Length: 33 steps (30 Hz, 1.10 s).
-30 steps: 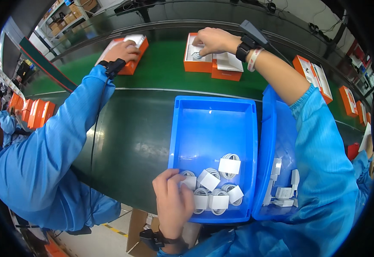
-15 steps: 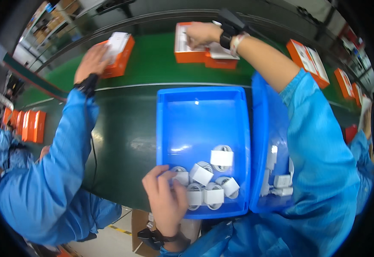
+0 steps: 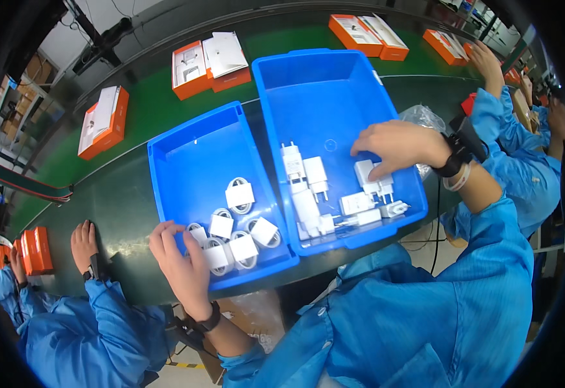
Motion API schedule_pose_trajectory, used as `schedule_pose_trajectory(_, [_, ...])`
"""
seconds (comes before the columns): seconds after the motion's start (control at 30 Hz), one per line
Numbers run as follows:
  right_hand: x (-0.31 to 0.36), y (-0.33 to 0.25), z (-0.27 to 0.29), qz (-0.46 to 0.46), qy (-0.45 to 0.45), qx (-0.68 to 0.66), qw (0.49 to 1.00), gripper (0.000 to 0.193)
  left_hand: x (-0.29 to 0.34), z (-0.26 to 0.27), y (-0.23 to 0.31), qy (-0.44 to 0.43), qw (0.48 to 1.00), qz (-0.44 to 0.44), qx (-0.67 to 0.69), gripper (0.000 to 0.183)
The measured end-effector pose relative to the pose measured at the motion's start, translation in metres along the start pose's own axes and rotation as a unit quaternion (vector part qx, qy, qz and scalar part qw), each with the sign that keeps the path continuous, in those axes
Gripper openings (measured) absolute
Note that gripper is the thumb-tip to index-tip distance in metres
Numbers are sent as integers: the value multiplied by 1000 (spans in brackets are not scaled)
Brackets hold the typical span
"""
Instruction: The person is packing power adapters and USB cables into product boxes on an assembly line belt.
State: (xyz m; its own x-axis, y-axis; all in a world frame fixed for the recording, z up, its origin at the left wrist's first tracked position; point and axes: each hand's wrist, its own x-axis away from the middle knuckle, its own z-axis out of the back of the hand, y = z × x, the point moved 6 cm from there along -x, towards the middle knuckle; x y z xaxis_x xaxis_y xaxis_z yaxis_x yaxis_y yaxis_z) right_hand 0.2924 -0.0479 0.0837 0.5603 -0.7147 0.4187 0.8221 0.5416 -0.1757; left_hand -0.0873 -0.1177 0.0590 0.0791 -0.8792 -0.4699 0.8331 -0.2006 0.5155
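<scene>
My left hand (image 3: 182, 265) is open, its fingers spread over the near left rim of the left blue tray (image 3: 195, 165). Just beside its fingertips lie several coiled white cables (image 3: 221, 224) with white paper wraps. Over the right blue tray (image 3: 318, 84), my right hand (image 3: 402, 149) reaches down with thumb and fingers apart. It is open at a white plug charger (image 3: 364, 172), and its fingertips seem to touch it. More white chargers (image 3: 305, 210) lie loosely in the near half of that tray.
Open orange boxes (image 3: 190, 71) stand along the green belt (image 3: 141, 97) beyond the trays. At left, a co-worker's hand (image 3: 84, 242) rests on the dark table near upright orange boxes (image 3: 35, 251). Another co-worker's hand (image 3: 486, 64) reaches to a box at far right.
My right hand has come back from an orange box on the belt to the chargers. The view has turned right. The left co-worker's hand has left its box for the table.
</scene>
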Motion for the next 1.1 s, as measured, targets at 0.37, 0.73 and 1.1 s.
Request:
schedule_pose_trajectory(0.37, [-3,14,-35,91,26,23,995,61,37,16,45,127,988,-83,-36,17])
schedule_pose_trajectory(0.73, [-18,6,-27,-77,249,-9,965,45,175,30,115,156,985,-69,2,13])
schedule_pose_trajectory(1.1, [-63,8,-15,-8,271,228,935,16,154,41,103,113,992,15,-47,10])
